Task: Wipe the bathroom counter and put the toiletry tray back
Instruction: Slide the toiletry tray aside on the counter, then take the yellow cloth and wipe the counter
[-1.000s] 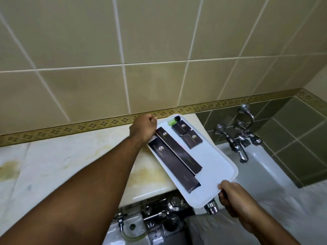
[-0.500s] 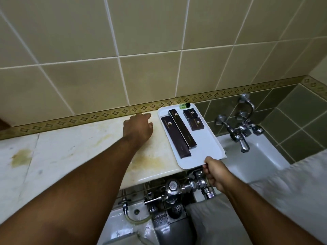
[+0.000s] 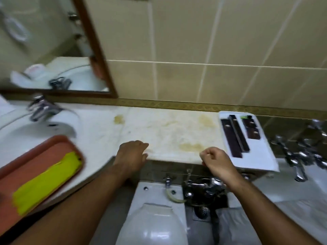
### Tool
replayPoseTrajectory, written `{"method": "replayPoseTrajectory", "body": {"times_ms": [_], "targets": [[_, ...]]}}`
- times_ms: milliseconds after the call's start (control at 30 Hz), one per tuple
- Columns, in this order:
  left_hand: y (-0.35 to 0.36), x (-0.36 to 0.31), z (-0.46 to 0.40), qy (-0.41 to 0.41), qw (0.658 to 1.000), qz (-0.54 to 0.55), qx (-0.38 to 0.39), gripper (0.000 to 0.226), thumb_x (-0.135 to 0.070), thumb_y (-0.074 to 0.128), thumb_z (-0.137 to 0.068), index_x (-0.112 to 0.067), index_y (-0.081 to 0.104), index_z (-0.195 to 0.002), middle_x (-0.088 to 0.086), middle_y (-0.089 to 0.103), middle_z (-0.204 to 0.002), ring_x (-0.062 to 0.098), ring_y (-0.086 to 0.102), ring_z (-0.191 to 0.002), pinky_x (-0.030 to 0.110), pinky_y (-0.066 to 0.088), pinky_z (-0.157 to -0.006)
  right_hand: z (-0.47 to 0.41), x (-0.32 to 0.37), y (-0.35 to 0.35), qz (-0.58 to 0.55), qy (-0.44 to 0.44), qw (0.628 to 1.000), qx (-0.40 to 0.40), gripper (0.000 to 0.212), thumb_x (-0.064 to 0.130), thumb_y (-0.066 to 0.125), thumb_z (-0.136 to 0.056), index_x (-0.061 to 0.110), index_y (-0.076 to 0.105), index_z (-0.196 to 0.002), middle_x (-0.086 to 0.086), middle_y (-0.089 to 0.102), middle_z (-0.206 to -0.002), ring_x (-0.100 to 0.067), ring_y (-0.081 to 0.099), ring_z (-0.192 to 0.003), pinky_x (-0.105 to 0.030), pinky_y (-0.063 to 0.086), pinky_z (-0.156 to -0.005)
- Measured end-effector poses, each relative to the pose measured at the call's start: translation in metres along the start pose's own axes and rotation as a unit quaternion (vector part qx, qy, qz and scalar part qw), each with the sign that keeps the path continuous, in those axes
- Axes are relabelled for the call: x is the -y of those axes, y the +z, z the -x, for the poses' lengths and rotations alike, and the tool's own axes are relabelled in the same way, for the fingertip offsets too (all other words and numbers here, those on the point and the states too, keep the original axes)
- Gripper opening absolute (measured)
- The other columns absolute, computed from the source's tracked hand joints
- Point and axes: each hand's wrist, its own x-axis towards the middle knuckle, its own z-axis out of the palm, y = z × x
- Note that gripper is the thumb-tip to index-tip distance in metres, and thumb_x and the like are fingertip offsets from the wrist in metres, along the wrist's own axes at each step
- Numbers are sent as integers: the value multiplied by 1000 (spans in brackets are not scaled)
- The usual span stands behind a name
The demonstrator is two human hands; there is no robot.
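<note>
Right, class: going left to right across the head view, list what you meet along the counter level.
Brown tray with yellow cloth → sink tap → left hand → right hand → white toiletry tray → bath taps.

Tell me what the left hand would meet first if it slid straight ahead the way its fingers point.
The left hand points over bare counter; nothing stands in its line until the patterned wall border, though depth is hard to judge.
</note>
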Motion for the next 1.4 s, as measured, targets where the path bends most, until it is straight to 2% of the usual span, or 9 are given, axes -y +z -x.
{"method": "replayPoseTrajectory", "body": {"times_ms": [167,300,567,733,900,1100,1200,1300,1400], "targets": [[1,146,135,-225,973,-36,36,38,-37,52,-89,-27,61,-124,4,65,-125,29,61,-115,39,50,-91,10,125,134,79,-245,947,194,14,34,65,-87,26,66,-99,12,67,-89,-3,62,-80,-19,48,-70],[8,218,201,-364,930,-6,45,39,-38,49,-92,-23,56,-128,5,60,-131,29,58,-118,38,47,-90,18,194,252,114,-299,894,313,24,29,65,-90,17,67,-110,0,70,-111,-18,65,-101,-33,51,-90],[27,275,195,-327,930,146,86,69,-57,53,-87,-18,36,-143,11,48,-145,34,49,-128,44,43,-103,-8,262,405,522,-402,669,345,78,40,72,-78,12,37,-142,-17,38,-151,-36,40,-137,-40,36,-111],[39,286,182,-344,928,120,81,73,-61,72,-69,-23,48,-127,9,59,-128,34,57,-114,43,46,-89,-21,279,432,590,-385,626,335,77,52,81,-55,24,54,-122,-7,63,-119,-30,63,-105,-31,46,-81],[39,302,176,-348,904,209,137,63,-53,80,-67,-15,64,-114,8,68,-118,29,64,-105,36,52,-86,-24,283,434,570,-321,650,387,48,49,83,-60,18,66,-93,-3,72,-90,-24,69,-82,-31,57,-76],[-10,315,181,-317,878,347,89,34,-42,83,-71,-16,70,-88,2,74,-94,18,69,-87,30,52,-69,-25,292,364,297,-228,784,495,33,38,83,-71,16,71,-92,-2,70,-93,-20,65,-90,-34,55,-76],[-43,312,176,-315,800,511,10,24,-34,85,-73,-23,69,-89,-9,73,-84,7,69,-78,19,51,-60,-27,266,318,93,-132,843,513,22,22,74,-80,17,67,-101,-5,67,-91,-20,63,-85,-31,51,-65],[-49,287,147,-302,696,651,-23,19,-23,80,-81,-18,70,-97,-1,77,-87,13,72,-79,25,55,-67,-34,221,275,-40,-35,882,469,27,12,67,-88,10,62,-114,-14,66,-102,-29,62,-93,-38,51,-77],[-30,234,93,-286,684,671,-6,10,-13,72,-88,-14,67,-97,3,74,-85,12,69,-70,19,54,-59,-45,167,233,-93,24,921,377,25,5,62,-89,8,64,-114,-21,64,-107,-33,58,-97,-51,44,-88]]}}
